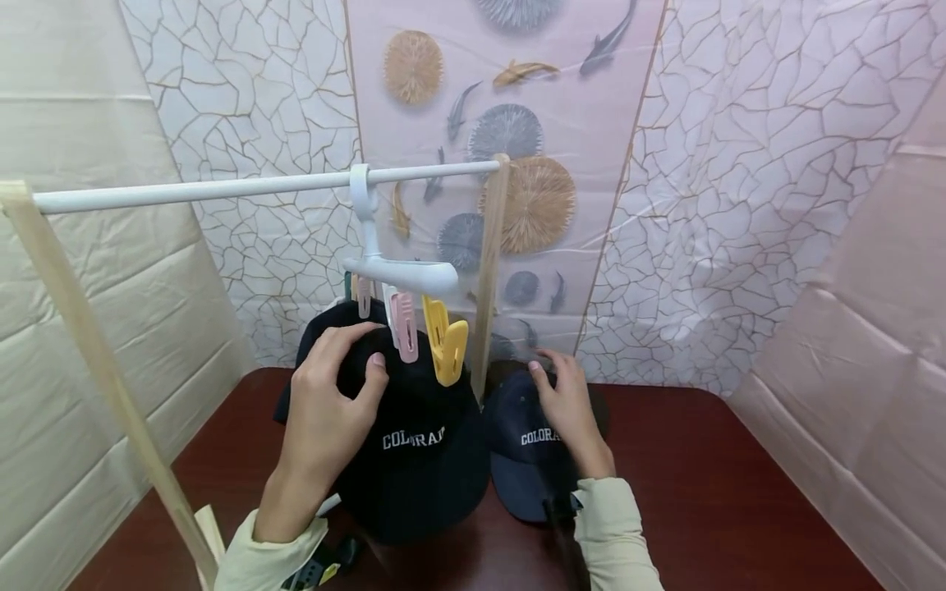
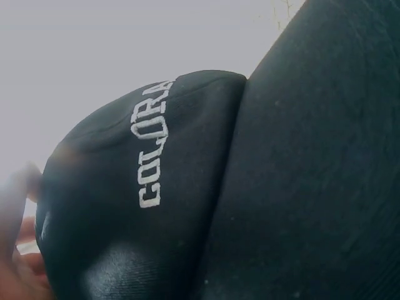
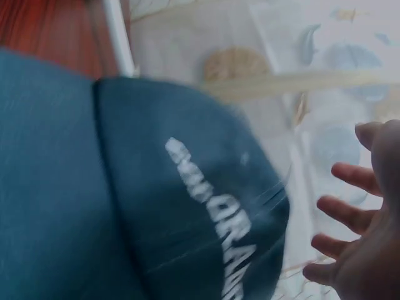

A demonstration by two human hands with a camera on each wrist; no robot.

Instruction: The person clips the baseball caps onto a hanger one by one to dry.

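A black cap [image 1: 421, 484] with white lettering is below a white hanger [image 1: 402, 271], its brim toward me. My left hand [image 1: 328, 394] grips the crown of this cap, thumb and fingers curved on its left side. Pink [image 1: 404, 327] and yellow clothespins [image 1: 447, 345] on the hanger overlap the crown. A navy cap [image 1: 517, 468] with similar lettering stands to the right. Over its crown is my right hand [image 1: 569, 402], holding nothing. The right wrist view shows the fingers [image 3: 350, 215] spread and apart from the cap.
The hanger hooks on a white rail [image 1: 222, 190] between wooden posts [image 1: 491, 279]. Another dark cap [image 1: 314, 336] shows behind the black one. More dark headwear peeks out behind the navy cap. The red-brown table [image 1: 709, 484] backs onto a patterned cloth wall.
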